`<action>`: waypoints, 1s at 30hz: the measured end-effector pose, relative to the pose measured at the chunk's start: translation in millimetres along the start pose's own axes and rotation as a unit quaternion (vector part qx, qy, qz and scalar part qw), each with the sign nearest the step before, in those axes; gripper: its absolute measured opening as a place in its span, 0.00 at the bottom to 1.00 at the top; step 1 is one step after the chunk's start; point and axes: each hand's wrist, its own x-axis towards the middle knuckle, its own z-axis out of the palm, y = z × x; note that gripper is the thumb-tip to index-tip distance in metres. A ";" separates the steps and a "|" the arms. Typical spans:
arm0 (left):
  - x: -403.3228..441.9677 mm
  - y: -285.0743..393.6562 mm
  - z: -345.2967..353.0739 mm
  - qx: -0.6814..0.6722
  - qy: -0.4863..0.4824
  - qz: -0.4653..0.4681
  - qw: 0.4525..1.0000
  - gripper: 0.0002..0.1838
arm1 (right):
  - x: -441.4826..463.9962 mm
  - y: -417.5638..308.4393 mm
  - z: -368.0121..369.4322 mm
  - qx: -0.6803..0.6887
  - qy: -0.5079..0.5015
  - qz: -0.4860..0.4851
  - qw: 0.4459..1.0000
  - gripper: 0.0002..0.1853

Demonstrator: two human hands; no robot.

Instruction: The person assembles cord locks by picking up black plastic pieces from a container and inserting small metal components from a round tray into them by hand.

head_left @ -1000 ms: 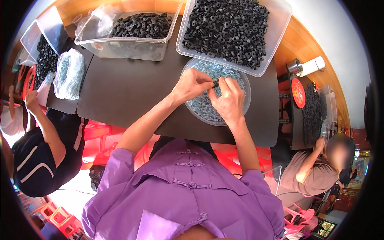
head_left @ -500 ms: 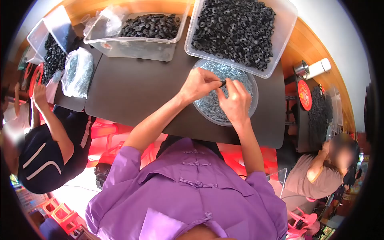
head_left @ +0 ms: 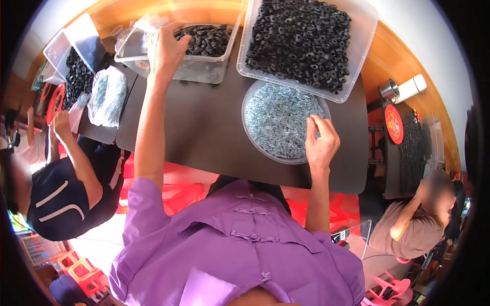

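My left hand is raised over the left side of a clear plastic bin, its thumb held apart from the fingers and nothing visible in it. Small black parts fill the bin beside that hand. At the right rim of a round clear tub is my right hand, thumb and forefinger brought together. Whatever they may pinch is too small to make out. Many small shiny silvery metal pieces fill this tub. Behind it, a larger tilted bin holds black ring-shaped parts.
A plastic bag of silvery pieces lies left on the dark table. Co-workers sit at both sides, one in a navy top, another in a brown top. A white bottle and metal cup stand right.
My hands were together over the round tub, holding a small black part. The left has moved up and left to the bin; the right has drawn right and slightly down. The black part is no longer visible.
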 end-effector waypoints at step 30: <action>-110.7 121.0 66.3 -0.372 -0.232 0.082 0.895 0.09 | 24.2 9.1 9.3 0.031 -0.096 0.009 0.995 0.06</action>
